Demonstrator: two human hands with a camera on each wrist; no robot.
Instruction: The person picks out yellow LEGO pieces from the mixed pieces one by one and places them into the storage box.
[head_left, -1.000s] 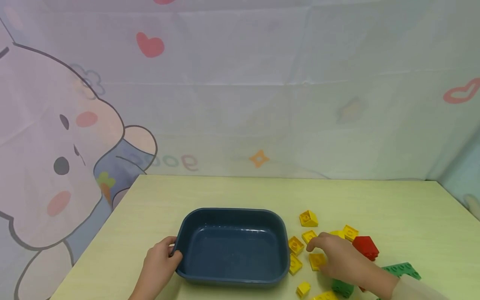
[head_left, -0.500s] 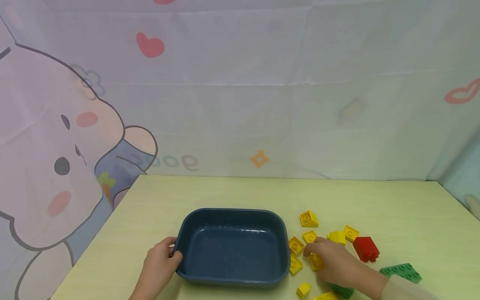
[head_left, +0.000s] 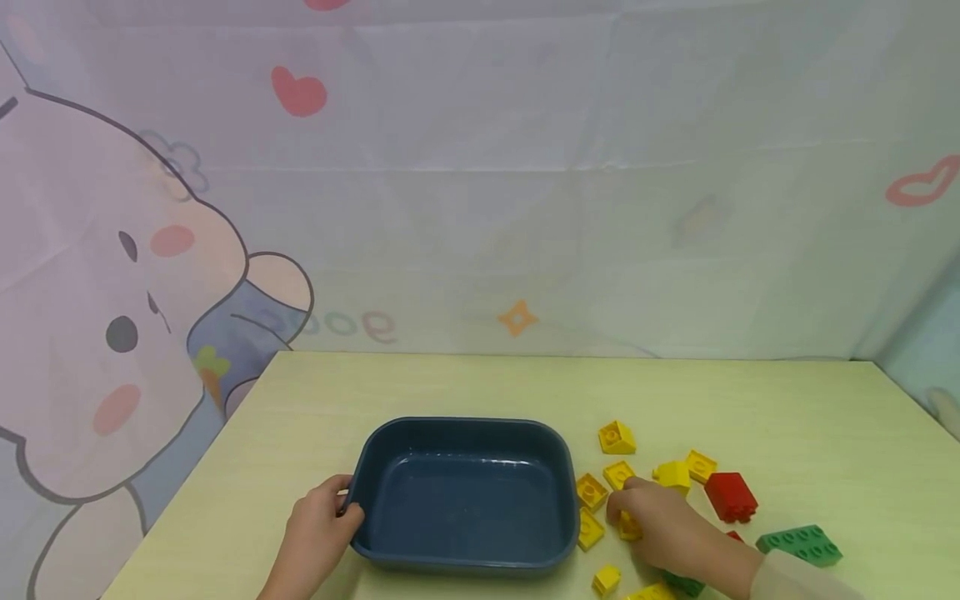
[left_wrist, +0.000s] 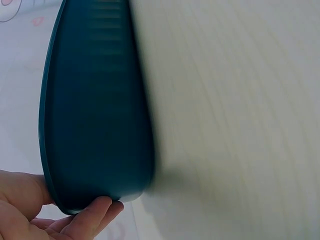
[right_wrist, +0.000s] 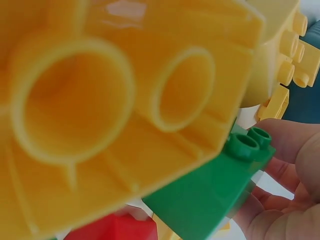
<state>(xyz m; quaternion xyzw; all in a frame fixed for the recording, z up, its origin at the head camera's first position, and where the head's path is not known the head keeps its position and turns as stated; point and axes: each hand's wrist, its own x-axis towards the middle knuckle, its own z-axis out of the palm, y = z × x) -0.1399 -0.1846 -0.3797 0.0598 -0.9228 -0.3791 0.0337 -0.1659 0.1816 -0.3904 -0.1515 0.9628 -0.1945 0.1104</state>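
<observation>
We saw the left hand (head_left: 318, 533) gripping the left rim of the dark blue tray (head_left: 465, 498), thumb on the rim and fingers curled under the wall; the left wrist view showed the fingertips (left_wrist: 95, 212) under the tray's (left_wrist: 95, 115) outer edge. The tray sat on the pale tabletop (head_left: 480, 387), near the front, left of centre.

The right hand (head_left: 667, 527) lay just right of the tray, fingers curled down over a yellow brick (head_left: 628, 527) and pinching it. That brick was still touching or very close to the tabletop; we could not tell which. In the right wrist view the yellow brick's (right_wrist: 120, 110) hollow underside filled most of the picture, with a green brick (right_wrist: 210, 192) just beside the right hand's (right_wrist: 285, 185) fingers.

Loose bricks lay around the right hand: two flat yellow bricks (head_left: 591, 492) just beside the tray's right wall, another yellow sloped brick (head_left: 617, 437) farther back, a yellow brick (head_left: 672, 475) and a flat one (head_left: 701, 466) to the right, and a small yellow one (head_left: 606, 578) at the near edge. A red brick (head_left: 730, 497) stood right of those. A green plate brick (head_left: 799, 543) lay at the far right, near the sleeve (head_left: 795, 579).

A cartoon-print cloth backdrop (head_left: 480, 183) hung behind the tabletop.
</observation>
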